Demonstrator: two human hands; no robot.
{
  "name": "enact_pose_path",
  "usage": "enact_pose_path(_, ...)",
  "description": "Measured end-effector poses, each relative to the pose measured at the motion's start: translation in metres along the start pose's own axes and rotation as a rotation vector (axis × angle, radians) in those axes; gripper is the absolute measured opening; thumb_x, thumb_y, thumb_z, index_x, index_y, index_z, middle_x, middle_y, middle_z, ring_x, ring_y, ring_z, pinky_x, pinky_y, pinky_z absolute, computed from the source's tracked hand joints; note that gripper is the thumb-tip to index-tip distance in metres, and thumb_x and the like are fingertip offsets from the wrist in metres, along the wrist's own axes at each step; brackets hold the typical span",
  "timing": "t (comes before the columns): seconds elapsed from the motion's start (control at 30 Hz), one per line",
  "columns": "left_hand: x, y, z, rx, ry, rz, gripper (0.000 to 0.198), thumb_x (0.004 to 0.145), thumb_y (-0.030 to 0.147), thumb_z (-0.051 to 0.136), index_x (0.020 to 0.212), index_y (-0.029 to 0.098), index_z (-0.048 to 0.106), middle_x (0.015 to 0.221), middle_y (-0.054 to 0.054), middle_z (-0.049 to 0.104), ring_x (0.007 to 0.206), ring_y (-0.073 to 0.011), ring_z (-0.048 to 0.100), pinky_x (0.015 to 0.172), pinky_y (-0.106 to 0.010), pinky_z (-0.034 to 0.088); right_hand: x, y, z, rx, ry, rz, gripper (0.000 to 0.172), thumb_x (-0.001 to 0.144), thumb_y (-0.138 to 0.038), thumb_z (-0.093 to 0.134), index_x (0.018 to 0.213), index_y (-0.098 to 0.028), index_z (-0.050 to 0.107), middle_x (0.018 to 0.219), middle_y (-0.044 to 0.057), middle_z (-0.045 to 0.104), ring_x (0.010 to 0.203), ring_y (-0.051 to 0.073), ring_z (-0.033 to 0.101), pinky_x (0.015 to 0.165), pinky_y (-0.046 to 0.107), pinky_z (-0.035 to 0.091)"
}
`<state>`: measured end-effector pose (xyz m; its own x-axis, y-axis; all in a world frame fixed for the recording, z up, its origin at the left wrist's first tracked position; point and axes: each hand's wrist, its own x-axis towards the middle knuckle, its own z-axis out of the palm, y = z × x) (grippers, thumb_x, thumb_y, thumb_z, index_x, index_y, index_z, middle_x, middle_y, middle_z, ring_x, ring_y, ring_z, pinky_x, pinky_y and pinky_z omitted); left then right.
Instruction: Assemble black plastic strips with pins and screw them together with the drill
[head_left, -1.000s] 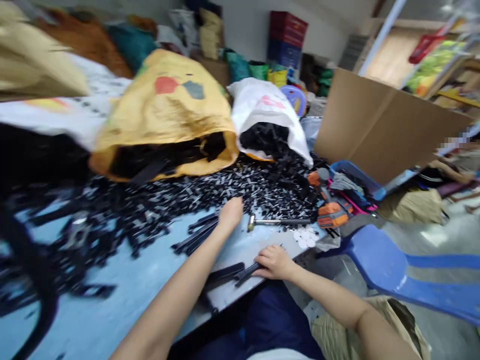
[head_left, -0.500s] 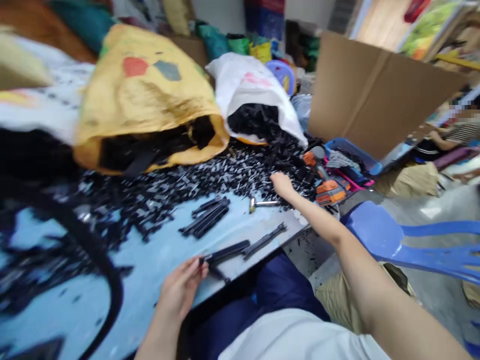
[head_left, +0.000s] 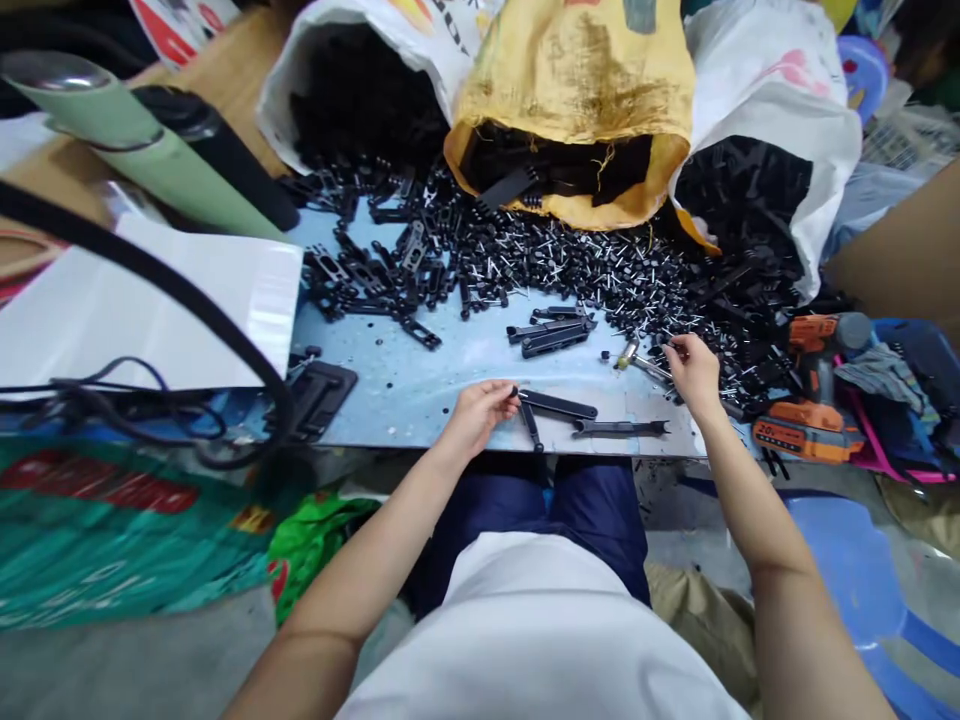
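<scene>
My left hand (head_left: 480,418) is closed at the near edge of the table, pinching the end of a long black plastic bar (head_left: 559,404). A shorter black piece (head_left: 531,426) angles down from that end. Just right of the bar lies another black bar with a forked end (head_left: 621,428). My right hand (head_left: 695,375) is at the edge of the heap of small black-headed pins (head_left: 570,260), its fingertips pinched together; whatever is between them is too small to make out. Beside it lies a small hammer (head_left: 628,354), its handle running toward my fingers. Several black bars (head_left: 551,332) are stacked behind my left hand.
A yellow sack (head_left: 574,75) and two white sacks (head_left: 772,75) spill black parts along the back. An orange cordless drill (head_left: 814,435) stands at the right by a blue bin. At left are a green bottle (head_left: 180,170), a white sheet (head_left: 247,300) and a black cable (head_left: 225,320).
The view has swung left, bringing the bottle and white sheet in. My right hand has drawn back a little from the pin heap, fingers still together. My left hand keeps hold of the bar.
</scene>
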<state>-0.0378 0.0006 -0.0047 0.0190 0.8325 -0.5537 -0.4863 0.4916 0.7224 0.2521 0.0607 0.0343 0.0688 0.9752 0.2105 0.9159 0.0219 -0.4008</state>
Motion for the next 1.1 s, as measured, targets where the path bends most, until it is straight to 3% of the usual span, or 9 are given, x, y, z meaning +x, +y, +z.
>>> enact_pose_path(0.3,0.008,0.002,0.003,0.231,0.046,0.138,0.026,0.046,0.027,0.075,0.063,0.012,0.061,0.052,0.003,0.055,0.046,-0.0059,0.046,0.048,-0.019,0.036,-0.060,-0.033,0.030,0.467,-0.138,-0.261,0.022,0.081,-0.038,0.054,0.079,-0.018,0.063,0.075,0.003,0.066,0.067,0.011,0.061,0.063,0.022,0.053)
enact_pose_path(0.4,0.013,-0.003,0.004,0.339,0.072,0.251,0.030,0.047,0.026,0.073,0.073,0.013,0.064,0.058,0.006,0.051,0.045,-0.0038,0.039,0.047,-0.018,0.032,-0.070,-0.037,0.037,0.457,-0.107,-0.326,0.021,0.083,-0.035,0.053,0.078,-0.018,0.063,0.074,0.004,0.066,0.067,0.010,0.061,0.061,0.022,0.052)
enact_pose_path(0.63,0.027,-0.014,-0.012,0.604,0.023,0.292,0.039,0.058,0.035,0.069,0.090,0.013,0.064,0.066,0.002,0.053,0.049,-0.0070,0.041,0.050,-0.022,0.035,-0.083,-0.029,0.052,0.213,0.019,-0.675,0.020,0.088,-0.020,0.044,0.090,-0.018,0.064,0.085,0.006,0.067,0.079,0.011,0.062,0.070,0.022,0.050)
enact_pose_path(0.7,0.025,-0.015,-0.017,0.836,0.064,0.443,0.039,0.066,0.037,0.064,0.097,0.014,0.063,0.077,-0.003,0.059,0.059,-0.0119,0.050,0.058,-0.026,0.041,-0.088,-0.023,0.055,0.141,0.031,-0.730,0.021,0.089,-0.020,0.043,0.095,-0.018,0.063,0.088,0.006,0.067,0.082,0.012,0.061,0.074,0.024,0.050)
enact_pose_path(0.77,0.022,-0.016,-0.019,1.138,0.057,0.729,0.037,0.075,0.038,0.056,0.105,0.015,0.061,0.097,-0.010,0.062,0.082,-0.0196,0.057,0.073,-0.032,0.044,-0.090,-0.016,0.056,0.071,-0.011,-0.758,0.024,0.089,-0.026,0.043,0.102,-0.018,0.062,0.094,0.007,0.067,0.087,0.013,0.060,0.078,0.026,0.048)
enact_pose_path(0.8,0.021,-0.017,-0.018,1.293,-0.017,0.894,0.037,0.080,0.037,0.052,0.109,0.016,0.060,0.107,-0.012,0.061,0.094,-0.0224,0.056,0.082,-0.036,0.042,-0.090,-0.012,0.055,0.022,-0.047,-0.771,0.027,0.089,-0.032,0.044,0.105,-0.018,0.061,0.097,0.008,0.066,0.088,0.014,0.059,0.078,0.027,0.047)
enact_pose_path(0.9,0.024,-0.019,-0.006,1.660,-0.448,1.250,0.039,0.087,0.037,0.043,0.118,0.016,0.055,0.119,-0.013,0.058,0.108,-0.0232,0.053,0.091,-0.037,0.037,-0.084,0.002,0.051,-0.182,-0.094,-0.757,0.046,0.084,-0.054,0.043,0.101,-0.016,0.063,0.091,0.010,0.065,0.079,0.016,0.058,0.067,0.027,0.043)
enact_pose_path(0.97,0.030,-0.021,0.007,1.805,-0.590,1.302,0.043,0.090,0.040,0.039,0.117,0.011,0.054,0.107,-0.016,0.063,0.096,-0.0215,0.058,0.083,-0.033,0.040,-0.077,0.008,0.048,-0.282,-0.058,-0.715,0.055,0.081,-0.062,0.039,0.079,-0.014,0.065,0.069,0.009,0.062,0.064,0.014,0.054,0.058,0.025,0.037)
enact_pose_path(1.1,0.029,-0.020,0.025,1.822,-0.417,1.248,0.055,0.092,0.046,0.028,0.081,0.007,0.064,0.063,-0.012,0.061,0.061,-0.0190,0.058,0.056,-0.028,0.038,-0.067,0.001,0.026,-0.240,-0.047,-0.726,0.063,0.083,-0.064,0.030,0.049,-0.015,0.051,0.047,0.003,0.047,0.048,0.009,0.042,0.050,0.024,0.027)
